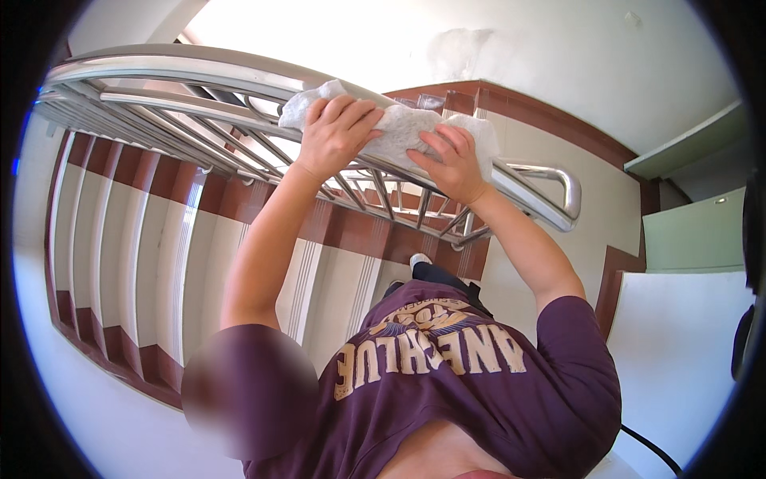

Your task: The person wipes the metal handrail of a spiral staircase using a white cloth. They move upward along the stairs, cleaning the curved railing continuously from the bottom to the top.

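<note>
A metal stair handrail (pixel 263 75) with a polished finish runs across the upper part of the head view, ending in a rounded loop at the right. Over its top rail lies a whitish cloth (pixel 404 129), bunched and draped down both sides. My left hand (pixel 338 132) presses on the cloth's left part, fingers curled over the rail. My right hand (pixel 452 158) grips the cloth's right part, nearer the rail's looped end. The cloth hides the stretch of rail beneath both hands.
Stairs with cream treads and red-brown borders (pixel 203 257) descend or rise at the left; which, I cannot tell. Metal balusters (pixel 383 194) stand below the rail. A pale green cabinet (pixel 694 233) and a white box-like surface (pixel 676 323) are at the right. One shoe (pixel 420 259) shows on the stairs.
</note>
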`<state>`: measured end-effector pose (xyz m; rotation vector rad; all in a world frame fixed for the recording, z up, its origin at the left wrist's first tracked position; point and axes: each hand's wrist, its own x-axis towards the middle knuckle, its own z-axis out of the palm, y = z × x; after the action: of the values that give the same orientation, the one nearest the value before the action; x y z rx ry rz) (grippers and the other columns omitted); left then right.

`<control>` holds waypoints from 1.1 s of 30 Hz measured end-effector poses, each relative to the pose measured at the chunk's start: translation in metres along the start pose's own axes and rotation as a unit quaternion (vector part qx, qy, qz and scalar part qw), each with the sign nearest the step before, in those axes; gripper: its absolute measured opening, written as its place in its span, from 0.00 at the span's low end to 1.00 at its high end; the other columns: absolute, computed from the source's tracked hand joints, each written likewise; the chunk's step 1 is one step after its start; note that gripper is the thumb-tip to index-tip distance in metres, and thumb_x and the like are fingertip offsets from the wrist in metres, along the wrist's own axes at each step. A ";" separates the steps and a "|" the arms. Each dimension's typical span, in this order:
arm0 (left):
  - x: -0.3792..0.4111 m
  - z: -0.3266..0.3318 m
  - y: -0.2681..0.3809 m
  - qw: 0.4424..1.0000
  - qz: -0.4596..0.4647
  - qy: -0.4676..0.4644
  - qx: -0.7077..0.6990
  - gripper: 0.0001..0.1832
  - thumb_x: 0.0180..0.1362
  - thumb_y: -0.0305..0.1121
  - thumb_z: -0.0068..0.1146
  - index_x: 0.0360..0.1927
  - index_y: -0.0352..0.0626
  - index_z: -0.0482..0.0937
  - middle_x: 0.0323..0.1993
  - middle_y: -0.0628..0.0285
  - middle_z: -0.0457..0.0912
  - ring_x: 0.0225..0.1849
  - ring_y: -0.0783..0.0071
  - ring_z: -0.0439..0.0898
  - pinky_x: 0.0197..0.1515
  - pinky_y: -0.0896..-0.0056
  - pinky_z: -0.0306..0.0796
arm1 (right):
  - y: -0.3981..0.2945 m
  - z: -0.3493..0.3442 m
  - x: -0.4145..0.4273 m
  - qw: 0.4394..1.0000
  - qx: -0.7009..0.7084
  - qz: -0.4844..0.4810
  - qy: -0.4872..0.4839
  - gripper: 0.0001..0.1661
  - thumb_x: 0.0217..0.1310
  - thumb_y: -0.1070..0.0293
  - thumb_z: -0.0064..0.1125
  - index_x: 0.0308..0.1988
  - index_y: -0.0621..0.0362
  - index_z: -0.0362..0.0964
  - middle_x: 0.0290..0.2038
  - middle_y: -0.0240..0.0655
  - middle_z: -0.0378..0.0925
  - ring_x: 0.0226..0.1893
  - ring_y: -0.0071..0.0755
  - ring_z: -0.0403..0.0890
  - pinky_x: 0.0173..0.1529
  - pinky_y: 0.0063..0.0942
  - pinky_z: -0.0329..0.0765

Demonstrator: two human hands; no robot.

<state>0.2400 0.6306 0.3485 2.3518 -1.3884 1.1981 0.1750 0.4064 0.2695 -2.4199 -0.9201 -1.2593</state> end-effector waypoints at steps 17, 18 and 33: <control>-0.110 0.087 0.001 0.990 -0.064 -0.119 -0.043 0.20 0.52 0.41 0.55 0.49 0.50 0.74 0.52 0.63 0.70 0.59 0.61 0.65 0.60 0.49 0.55 | -0.048 0.130 -0.048 0.973 0.065 0.185 -0.120 0.33 0.42 0.69 0.62 0.53 0.43 0.67 0.58 0.35 0.63 0.49 0.40 0.67 0.49 0.39 0.64; -0.111 0.095 -0.002 0.985 -0.086 -0.143 -0.040 0.23 0.52 0.48 0.54 0.49 0.48 0.74 0.53 0.61 0.70 0.60 0.54 0.64 0.58 0.47 0.56 | -0.045 0.133 -0.049 0.978 0.035 0.176 -0.107 0.33 0.42 0.68 0.61 0.54 0.41 0.68 0.57 0.33 0.64 0.45 0.38 0.68 0.45 0.37 0.64; -0.141 0.221 0.157 0.988 -0.124 -0.071 -0.066 0.26 0.46 0.46 0.60 0.52 0.60 0.72 0.57 0.64 0.66 0.63 0.52 0.56 0.60 0.44 0.52 | -0.003 0.094 -0.233 0.973 -0.115 0.194 -0.056 0.30 0.48 0.69 0.52 0.53 0.31 0.69 0.56 0.32 0.62 0.53 0.48 0.62 0.53 0.52 0.57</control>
<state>0.2031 0.5278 0.0632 2.4671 -1.1303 0.8604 0.1344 0.3589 0.0266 -2.6965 -0.3091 -1.1427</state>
